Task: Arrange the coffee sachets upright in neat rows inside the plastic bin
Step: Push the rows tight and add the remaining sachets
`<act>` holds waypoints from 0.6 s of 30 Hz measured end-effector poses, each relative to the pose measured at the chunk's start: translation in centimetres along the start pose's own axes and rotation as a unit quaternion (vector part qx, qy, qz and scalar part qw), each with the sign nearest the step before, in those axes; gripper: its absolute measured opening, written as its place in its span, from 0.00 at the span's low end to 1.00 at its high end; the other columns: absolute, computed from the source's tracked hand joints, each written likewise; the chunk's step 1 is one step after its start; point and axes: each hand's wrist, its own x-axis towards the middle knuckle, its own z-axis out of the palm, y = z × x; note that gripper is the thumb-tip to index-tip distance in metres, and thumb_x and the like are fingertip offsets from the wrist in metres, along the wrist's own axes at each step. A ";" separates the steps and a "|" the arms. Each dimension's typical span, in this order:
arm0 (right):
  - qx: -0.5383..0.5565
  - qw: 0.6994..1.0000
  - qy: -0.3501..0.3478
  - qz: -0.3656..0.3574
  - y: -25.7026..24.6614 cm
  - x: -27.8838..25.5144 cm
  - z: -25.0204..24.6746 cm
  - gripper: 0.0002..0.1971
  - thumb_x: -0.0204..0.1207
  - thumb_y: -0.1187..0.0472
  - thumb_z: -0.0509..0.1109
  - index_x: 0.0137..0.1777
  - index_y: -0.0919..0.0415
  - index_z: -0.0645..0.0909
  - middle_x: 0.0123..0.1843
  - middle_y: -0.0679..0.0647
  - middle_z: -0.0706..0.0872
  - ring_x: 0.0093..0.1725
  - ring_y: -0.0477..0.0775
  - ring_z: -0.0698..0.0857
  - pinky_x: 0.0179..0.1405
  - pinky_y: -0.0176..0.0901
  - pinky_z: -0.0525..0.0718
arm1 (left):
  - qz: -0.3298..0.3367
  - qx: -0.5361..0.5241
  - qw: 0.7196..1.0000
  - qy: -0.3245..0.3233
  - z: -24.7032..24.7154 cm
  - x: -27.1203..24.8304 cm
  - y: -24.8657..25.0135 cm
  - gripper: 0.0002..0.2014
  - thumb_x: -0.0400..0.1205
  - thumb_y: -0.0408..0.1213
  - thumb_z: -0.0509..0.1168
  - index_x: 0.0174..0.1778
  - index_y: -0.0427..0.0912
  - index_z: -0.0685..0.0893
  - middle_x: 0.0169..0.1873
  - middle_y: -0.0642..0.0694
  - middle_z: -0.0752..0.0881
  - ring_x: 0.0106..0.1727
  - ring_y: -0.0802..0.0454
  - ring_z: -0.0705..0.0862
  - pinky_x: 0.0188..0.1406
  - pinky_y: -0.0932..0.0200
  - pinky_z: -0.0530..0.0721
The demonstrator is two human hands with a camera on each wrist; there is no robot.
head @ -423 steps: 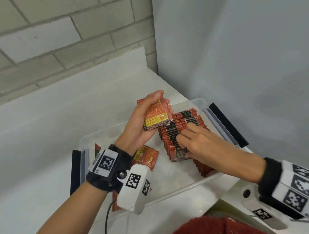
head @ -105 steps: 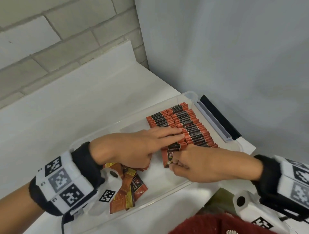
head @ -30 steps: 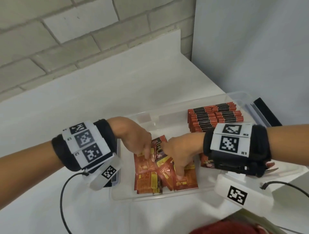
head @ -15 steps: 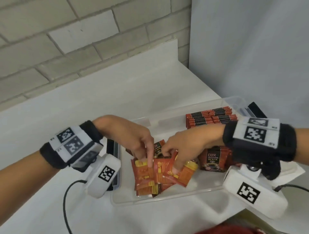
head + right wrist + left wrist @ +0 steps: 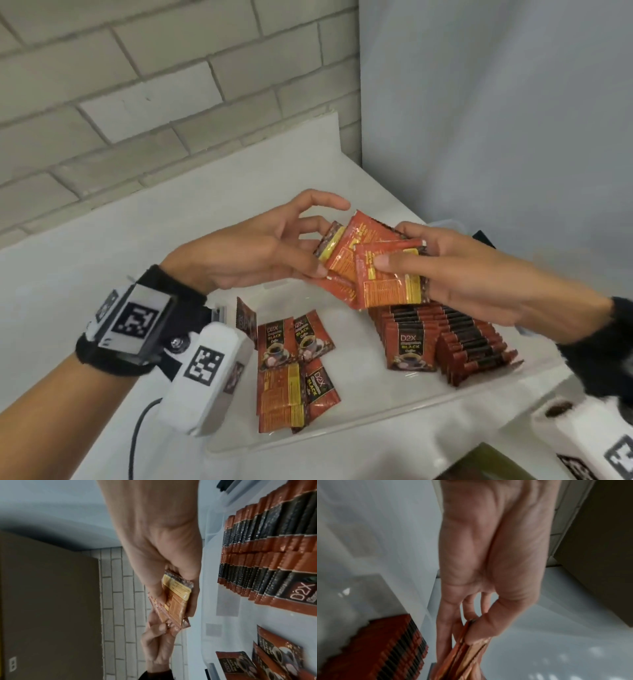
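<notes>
1. Sachets (image 5: 373,270): fanned bunch, centre of frame, held above clear bin (image 5: 356,346).
2. L. hand (image 5: 260,253): fingers + thumb pinch bunch's left edge.
3. R. hand (image 5: 472,277): fingers grip its right side.

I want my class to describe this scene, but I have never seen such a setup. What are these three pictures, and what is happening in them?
There is no machine: a person works with bare hands, wearing one camera on the head and one on each wrist. The head view looks down at both hands; each wrist view looks along one hand. The left hand and the right hand together hold a few coffee sachets, pinched between thumb and fingers, above a clear plastic bin on a white table. In the bin, loose D2X sachets mostly lie flat on the left, and packed rows of sachets stand on edge on the right. The white box at the left wrist likely houses its camera.
</notes>
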 end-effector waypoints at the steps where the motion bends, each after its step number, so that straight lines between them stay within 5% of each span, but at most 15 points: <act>1: 0.020 1.000 0.017 -0.011 0.2 -0.3 -0.2 0.23 0.69 0.61 0.72 0.65 0.58 0.77 0.57 0.55 0.91 0.58 0.55 0.89 0.61 0.46 0.85 | 0.011 -0.022 1.000 0.002 0.4 0.4 -0.1 0.34 0.70 0.15 0.64 0.69 0.48 0.74 0.60 0.38 0.76 0.58 0.41 0.81 0.54 0.48 0.87; 4: 0.047 0.996 0.058 -0.046 0.7 -0.9 -0.9 0.21 0.68 0.60 0.73 0.61 0.59 0.78 0.55 0.57 0.91 0.54 0.56 0.90 0.56 0.45 0.88 | 0.033 -0.064 0.997 0.005 1.7 1.7 -0.6 0.25 0.73 0.19 0.67 0.64 0.43 0.78 0.57 0.38 0.81 0.55 0.45 0.84 0.49 0.51 0.88; 6: 0.034 0.994 0.079 -0.068 1.0 -1.2 -1.4 0.19 0.67 0.59 0.74 0.59 0.57 0.79 0.54 0.57 0.91 0.53 0.58 0.91 0.55 0.48 0.89 | 0.037 -0.075 0.996 0.030 2.7 2.5 -0.7 0.13 0.74 0.31 0.74 0.52 0.42 0.82 0.46 0.44 0.86 0.47 0.52 0.86 0.42 0.57 0.87; 8: -0.001 0.991 0.102 -0.086 1.2 -1.5 -1.9 0.18 0.67 0.57 0.75 0.57 0.54 0.81 0.52 0.57 0.91 0.51 0.60 0.91 0.54 0.52 0.88 | 0.034 -0.082 0.994 0.070 3.5 3.5 -0.8 0.11 0.73 0.43 0.75 0.43 0.42 0.82 0.40 0.45 0.86 0.42 0.54 0.86 0.40 0.58 0.87; 10: -0.049 0.985 0.123 -0.112 1.3 -1.7 -2.4 0.17 0.67 0.55 0.76 0.57 0.52 0.81 0.51 0.54 0.91 0.50 0.58 0.91 0.52 0.53 0.89 | 0.020 -0.087 0.991 0.097 4.3 4.6 -1.1 0.16 0.74 0.47 0.73 0.47 0.39 0.81 0.44 0.42 0.86 0.45 0.51 0.86 0.48 0.56 0.89; 14: -0.100 0.969 0.156 -0.166 1.0 -1.9 -2.7 0.18 0.67 0.57 0.75 0.58 0.52 0.82 0.52 0.50 0.90 0.48 0.51 0.91 0.45 0.43 0.90 | -0.014 -0.116 0.989 0.094 5.6 5.9 -1.8 0.24 0.75 0.39 0.69 0.66 0.32 0.78 0.59 0.34 0.86 0.60 0.41 0.86 0.64 0.49 0.83; 18: -0.187 0.946 0.185 -0.192 0.8 -2.1 -3.0 0.22 0.66 0.53 0.76 0.61 0.45 0.81 0.52 0.45 0.90 0.48 0.45 0.90 0.44 0.38 0.88 | -0.024 -0.135 0.989 0.055 6.1 6.4 -2.3 0.23 0.77 0.40 0.63 0.67 0.32 0.78 0.65 0.32 0.83 0.69 0.38 0.80 0.71 0.47 0.77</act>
